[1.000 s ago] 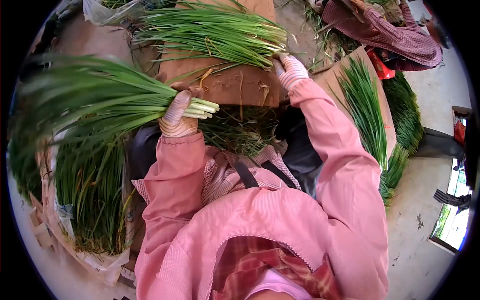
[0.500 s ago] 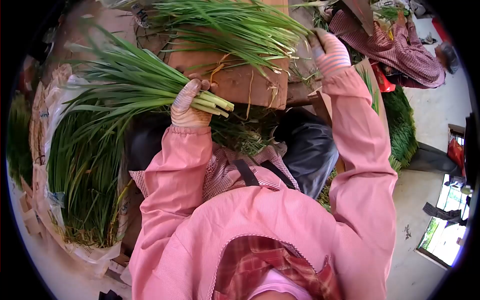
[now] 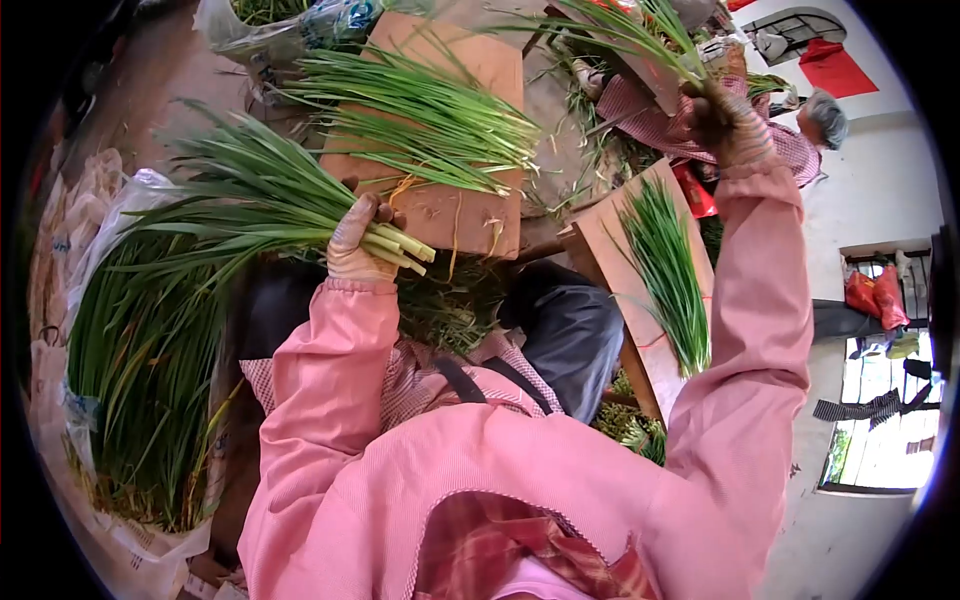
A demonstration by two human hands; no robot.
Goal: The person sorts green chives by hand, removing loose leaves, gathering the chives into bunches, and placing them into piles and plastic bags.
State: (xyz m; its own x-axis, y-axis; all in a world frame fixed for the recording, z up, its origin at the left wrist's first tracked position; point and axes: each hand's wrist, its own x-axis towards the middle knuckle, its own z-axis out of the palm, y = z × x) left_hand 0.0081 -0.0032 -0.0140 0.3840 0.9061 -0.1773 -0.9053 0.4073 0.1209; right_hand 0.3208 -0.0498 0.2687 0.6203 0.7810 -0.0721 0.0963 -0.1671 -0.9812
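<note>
My left hand [image 3: 362, 238], in a striped glove, is closed around a bundle of green stalks [image 3: 270, 195], its pale cut ends pointing right and its leaves spreading left. Raised at the upper right, my right hand [image 3: 728, 125] grips a smaller bunch of stalks [image 3: 640, 35] whose leaves fan to the left. Between the hands, a loose pile of stalks [image 3: 430, 115] lies on a brown board [image 3: 485, 225], with yellow ties at its near side. A tied bundle [image 3: 665, 270] rests on a second board [image 3: 612, 255] to the right.
A large plastic-lined bag of greens [image 3: 150, 370] stands at the left. Another plastic bag [image 3: 250, 40] is at the upper left. A co-worker in a checked top [image 3: 645, 115] sits at the upper right, near a red bag [image 3: 697, 190]. A window [image 3: 880, 430] is at the far right.
My right hand has moved from the pile's cut ends up and to the right, now with a small bunch in it. My left hand still holds its bundle. The view has shifted.
</note>
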